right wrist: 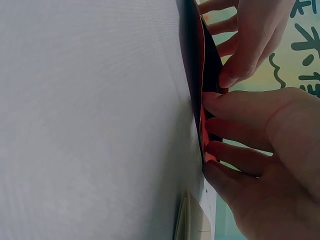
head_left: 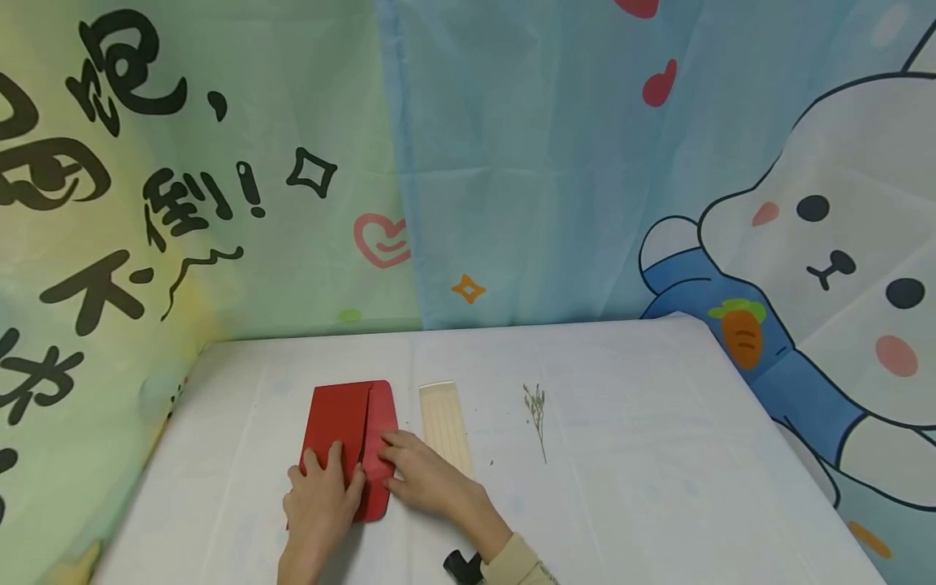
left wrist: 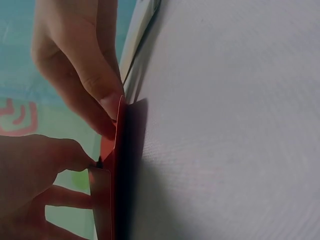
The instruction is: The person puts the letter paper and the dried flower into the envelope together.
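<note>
A red envelope (head_left: 340,406) lies on the white table, its flap (head_left: 380,406) folded out to the right. My left hand (head_left: 319,496) rests on the envelope's body with fingers spread, the thumb at the edge of the opening. My right hand (head_left: 431,479) touches the flap with its fingertips, and the thumb sits near the flap's outer edge. A dark gap (right wrist: 213,57) shows between the envelope's layers in the right wrist view. In the left wrist view the envelope (left wrist: 102,200) appears edge-on, with both hands at it.
To the right of the envelope lies a flat beige ribbed piece (head_left: 444,418). Beyond it is a small dried sprig (head_left: 537,410). A black object (head_left: 462,566) shows by the right sleeve (head_left: 519,562). Printed cloth (head_left: 512,162) hangs behind the white table (head_left: 621,455).
</note>
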`<state>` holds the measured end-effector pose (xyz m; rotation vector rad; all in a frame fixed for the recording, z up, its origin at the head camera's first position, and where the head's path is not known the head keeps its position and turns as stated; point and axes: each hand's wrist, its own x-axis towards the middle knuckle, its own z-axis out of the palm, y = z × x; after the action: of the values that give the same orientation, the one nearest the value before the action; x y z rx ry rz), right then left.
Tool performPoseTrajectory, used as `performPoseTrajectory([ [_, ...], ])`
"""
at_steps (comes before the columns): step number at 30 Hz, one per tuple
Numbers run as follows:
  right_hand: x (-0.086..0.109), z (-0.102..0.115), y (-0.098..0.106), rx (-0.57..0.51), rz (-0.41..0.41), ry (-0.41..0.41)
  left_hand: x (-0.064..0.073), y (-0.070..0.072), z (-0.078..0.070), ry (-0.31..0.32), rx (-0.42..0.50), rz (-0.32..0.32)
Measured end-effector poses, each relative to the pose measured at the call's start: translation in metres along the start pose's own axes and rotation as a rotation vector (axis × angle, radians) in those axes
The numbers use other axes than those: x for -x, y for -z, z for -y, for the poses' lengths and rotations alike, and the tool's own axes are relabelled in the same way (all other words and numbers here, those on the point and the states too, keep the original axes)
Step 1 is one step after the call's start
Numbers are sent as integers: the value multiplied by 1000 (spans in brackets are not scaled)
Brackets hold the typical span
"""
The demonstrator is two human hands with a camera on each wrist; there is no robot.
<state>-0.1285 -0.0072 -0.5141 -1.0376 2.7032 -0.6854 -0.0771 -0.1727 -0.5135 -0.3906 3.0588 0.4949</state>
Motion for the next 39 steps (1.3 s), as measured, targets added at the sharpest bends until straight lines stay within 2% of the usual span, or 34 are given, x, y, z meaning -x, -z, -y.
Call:
performPoseTrajectory([
  [10,-1,1,-1,41,-26,15,0,5,3,-43,9,6],
  [18,-1,3,-1,58,-6,9,-1,8,4,-147,13,37],
  [25,-1,2,-1,65,-6,10,-1,10,3,-141,-10,69],
  [35,0,2,-1,66,-9,14,-1,14,8,-197,33,112],
  [39,0,3,0,70,-8,14,-1,17,11,-191,53,148],
])
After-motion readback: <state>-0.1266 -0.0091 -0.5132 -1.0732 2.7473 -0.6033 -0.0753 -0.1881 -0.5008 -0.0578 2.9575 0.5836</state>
